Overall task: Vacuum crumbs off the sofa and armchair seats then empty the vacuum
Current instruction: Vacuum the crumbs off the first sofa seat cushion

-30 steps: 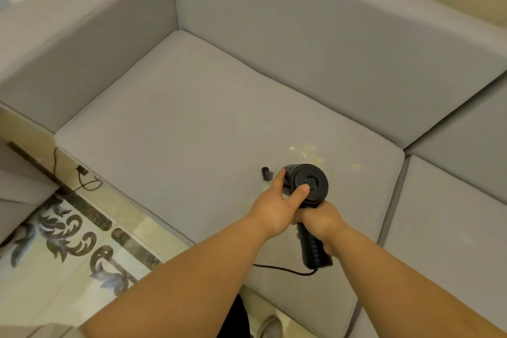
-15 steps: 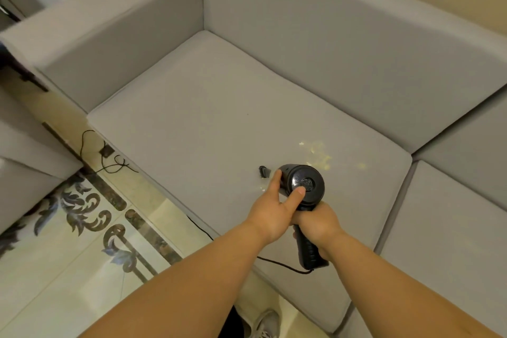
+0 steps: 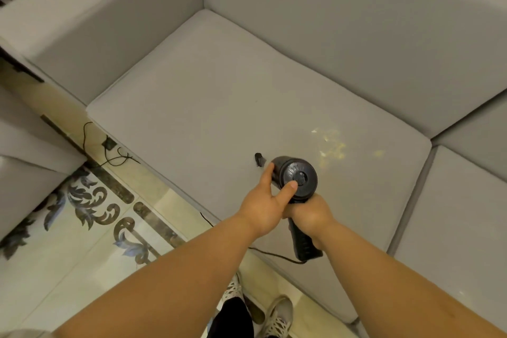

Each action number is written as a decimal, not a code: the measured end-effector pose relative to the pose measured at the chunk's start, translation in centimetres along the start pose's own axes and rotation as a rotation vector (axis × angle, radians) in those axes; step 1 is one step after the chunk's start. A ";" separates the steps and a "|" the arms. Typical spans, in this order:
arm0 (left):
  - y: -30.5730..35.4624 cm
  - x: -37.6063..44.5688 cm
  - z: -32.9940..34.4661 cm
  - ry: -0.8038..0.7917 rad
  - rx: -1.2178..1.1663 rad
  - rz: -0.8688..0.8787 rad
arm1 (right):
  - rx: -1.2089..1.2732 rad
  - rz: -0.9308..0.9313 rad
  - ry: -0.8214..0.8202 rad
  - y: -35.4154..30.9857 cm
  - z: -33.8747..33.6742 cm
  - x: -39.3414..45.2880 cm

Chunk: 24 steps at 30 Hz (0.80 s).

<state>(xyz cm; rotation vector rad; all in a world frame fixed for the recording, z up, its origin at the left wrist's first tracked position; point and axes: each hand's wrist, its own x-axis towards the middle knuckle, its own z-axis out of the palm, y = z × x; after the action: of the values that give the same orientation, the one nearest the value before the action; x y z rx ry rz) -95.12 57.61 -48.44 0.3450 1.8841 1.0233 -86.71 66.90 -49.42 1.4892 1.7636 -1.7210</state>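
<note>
Vacuum (image 3: 297, 177), a black handheld one, sits just right of centre in the frame over the grey sofa seat cushion (image 3: 219, 107), its round rear cap facing the camera and its nozzle (image 3: 259, 159) pointing away to the upper left, close to the fabric. The right hand (image 3: 311, 215) grips the handle below the body, fingers curled round it. The left hand (image 3: 263, 207) holds the body from the left, thumb laid on the round cap and fingers reaching along the far side. Crumbs (image 3: 333, 147), pale yellow, lie scattered on the cushion just to the upper right of the vacuum. A black cord (image 3: 274, 254) runs from the handle's end across the seat's front edge. At lower left, patterned floor tiles (image 3: 96, 200) show, with another cable (image 3: 115, 156) lying there. Sneakers (image 3: 277, 315) appear at the bottom edge.
</note>
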 end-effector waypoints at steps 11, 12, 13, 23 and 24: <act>0.8 -3.2 2.0 0.015 -0.002 0.021 | 0.041 -0.065 0.067 1.7 -1.2 -3.6; 0.5 -3.4 1.9 0.044 -0.009 0.025 | 0.046 -0.071 0.050 1.7 -0.9 -3.7; 0.0 -3.9 1.8 0.076 -0.008 0.026 | 0.045 -0.075 0.024 1.9 -0.5 -3.8; -3.4 -6.0 4.3 0.030 0.019 -0.010 | -0.028 -0.022 0.011 6.4 -0.3 -5.0; -3.3 -6.0 4.8 0.012 0.016 -0.007 | -0.036 -0.020 0.023 6.6 -0.9 -5.1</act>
<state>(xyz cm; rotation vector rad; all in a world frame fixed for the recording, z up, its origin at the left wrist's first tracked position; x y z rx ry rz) -87.37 54.43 -48.40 0.3418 1.9042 1.0083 -78.90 63.74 -49.13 1.4866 1.8177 -1.6789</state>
